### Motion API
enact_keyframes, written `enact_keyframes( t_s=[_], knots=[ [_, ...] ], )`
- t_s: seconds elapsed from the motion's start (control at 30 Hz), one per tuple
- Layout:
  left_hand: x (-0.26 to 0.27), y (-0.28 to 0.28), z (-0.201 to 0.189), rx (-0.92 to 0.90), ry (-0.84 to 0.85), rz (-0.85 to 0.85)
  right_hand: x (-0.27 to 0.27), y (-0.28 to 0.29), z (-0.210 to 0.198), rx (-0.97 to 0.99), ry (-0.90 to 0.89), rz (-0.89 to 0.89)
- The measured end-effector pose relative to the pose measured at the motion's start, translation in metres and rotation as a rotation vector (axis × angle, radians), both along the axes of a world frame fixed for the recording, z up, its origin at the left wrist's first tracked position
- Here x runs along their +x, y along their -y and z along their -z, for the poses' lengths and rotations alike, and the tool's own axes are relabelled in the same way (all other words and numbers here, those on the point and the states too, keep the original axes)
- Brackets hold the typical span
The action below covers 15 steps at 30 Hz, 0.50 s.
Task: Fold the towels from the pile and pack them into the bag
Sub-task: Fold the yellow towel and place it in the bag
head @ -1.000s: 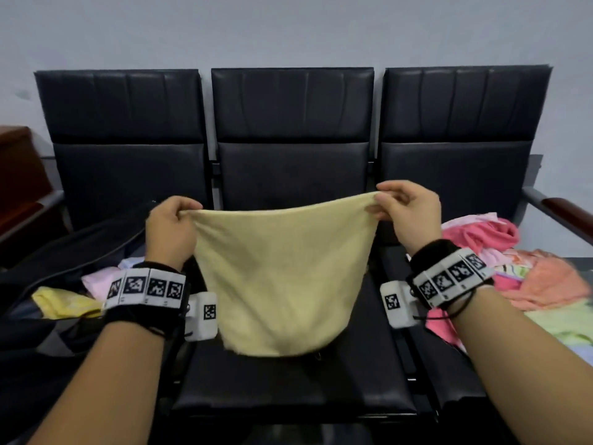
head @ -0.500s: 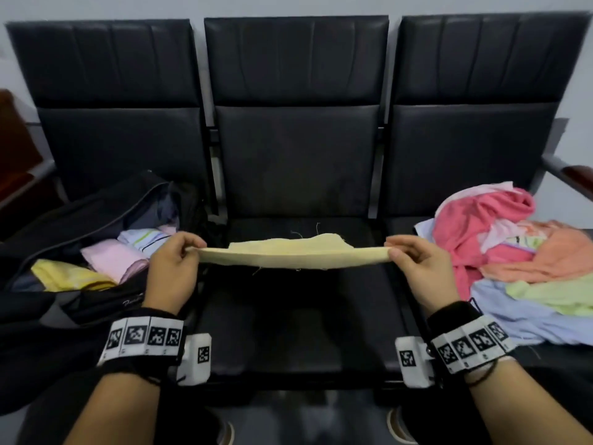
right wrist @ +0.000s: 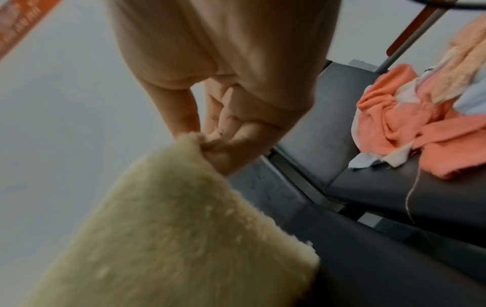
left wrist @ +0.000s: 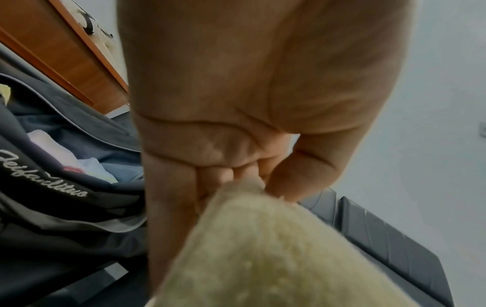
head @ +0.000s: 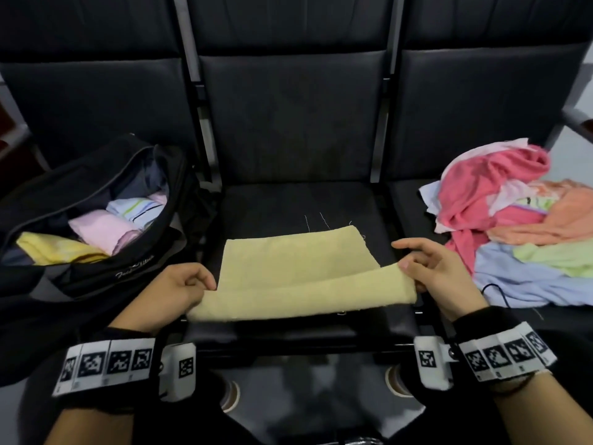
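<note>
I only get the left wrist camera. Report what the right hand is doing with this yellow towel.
Observer: The right hand pinches the near right corner of the yellow towel between thumb and fingers.
Operator: Now tell me how the towel lies.
Observer: Its far part lies flat on the middle seat. Its near edge is held up between the right hand and the left hand, curling over the flat part.
Operator: Give me the location of the pile.
Observer: The pile of unfolded towels sits on the right seat, just beyond the right hand.
</note>
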<state>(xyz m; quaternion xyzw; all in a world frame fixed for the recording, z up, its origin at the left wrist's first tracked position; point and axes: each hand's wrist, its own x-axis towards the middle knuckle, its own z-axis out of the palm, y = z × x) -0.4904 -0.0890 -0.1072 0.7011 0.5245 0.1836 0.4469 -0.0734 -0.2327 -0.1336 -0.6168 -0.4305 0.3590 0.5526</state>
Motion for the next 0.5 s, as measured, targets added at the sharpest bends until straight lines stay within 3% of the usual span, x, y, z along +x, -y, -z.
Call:
enact_keyframes(
  t_s=[0.33,0.5],
  knots=[
    [0.010,-0.010,0.021,-0.033,-0.044,-0.041,0.000,-0.005,0.018,-0.105,0.046,-0.018],
    [0.016,-0.023,0.038,0.037,-0.038,-0.141,0.002,-0.014,0.032,-0.112,0.078,0.071]
  ],
)
